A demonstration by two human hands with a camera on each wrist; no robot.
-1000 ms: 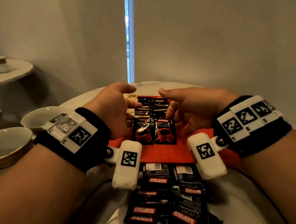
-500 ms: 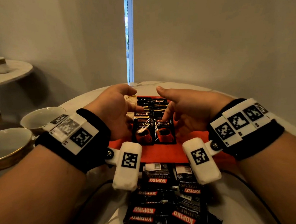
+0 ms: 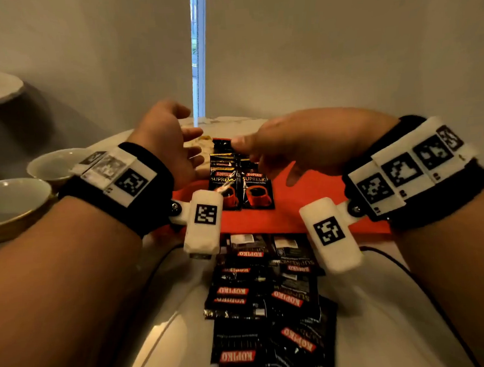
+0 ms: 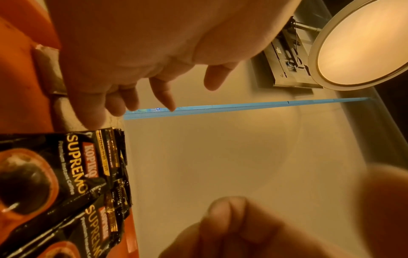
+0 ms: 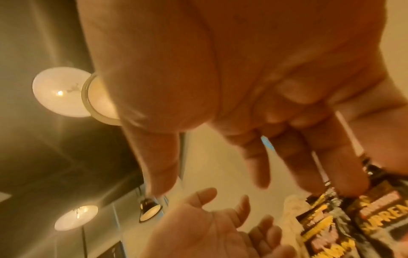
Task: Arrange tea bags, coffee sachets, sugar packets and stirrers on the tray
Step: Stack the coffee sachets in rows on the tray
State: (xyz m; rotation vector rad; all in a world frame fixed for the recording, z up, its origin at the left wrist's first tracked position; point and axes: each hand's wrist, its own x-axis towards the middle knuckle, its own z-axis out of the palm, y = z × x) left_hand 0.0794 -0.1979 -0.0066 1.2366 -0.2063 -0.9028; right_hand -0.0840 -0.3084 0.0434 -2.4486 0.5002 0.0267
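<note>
Two columns of black Kopiko coffee sachets (image 3: 256, 188) lie overlapping on the orange tray (image 3: 302, 216). My left hand (image 3: 187, 147) hovers over the tray's left side with relaxed, spread fingers and holds nothing; the left wrist view shows it (image 4: 165, 90) above the sachets (image 4: 73, 165). My right hand (image 3: 250, 154) reaches over the right column. In the right wrist view its straight fingertips (image 5: 351, 185) touch the top edge of the sachets (image 5: 379, 214). A loose pile of sachets (image 3: 267, 295) lies on the table in front of the tray.
Two white cups (image 3: 55, 163) (image 3: 9, 203) stand left of the tray. Pale packets (image 3: 201, 146) lie at the tray's far left corner. A black cable (image 3: 404, 269) runs along the table on the right. The wall stands close behind.
My left hand has lifted off the sachets and spread its fingers. My right hand has risen and shifted left over the right column, fingers straighter.
</note>
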